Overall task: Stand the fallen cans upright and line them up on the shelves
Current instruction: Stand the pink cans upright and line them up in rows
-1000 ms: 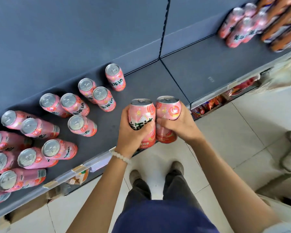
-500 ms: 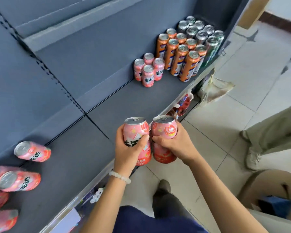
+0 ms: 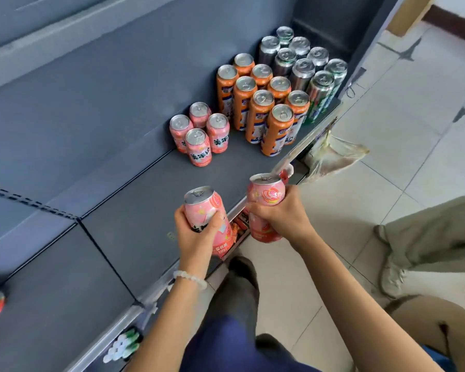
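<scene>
The grey shelf now shows upright pink cans at 12 o'clock. The left hand and right hand, now apart, each grip a can, ready to join the row.

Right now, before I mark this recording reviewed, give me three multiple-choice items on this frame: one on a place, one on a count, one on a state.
1. Where does the group of pink cans stand?
A. left of the orange cans
B. on the floor
C. behind the silver cans

2. How many pink cans stand in that group?
A. two
B. four
C. seven

3. What are the hands doing?
A. both idle
B. one holds a can
C. each holds a pink can

Answers: 1 A, they stand on the shelf beside the orange ones; 2 B, four tops show; 3 C, left hand and right hand each grip one.
</scene>
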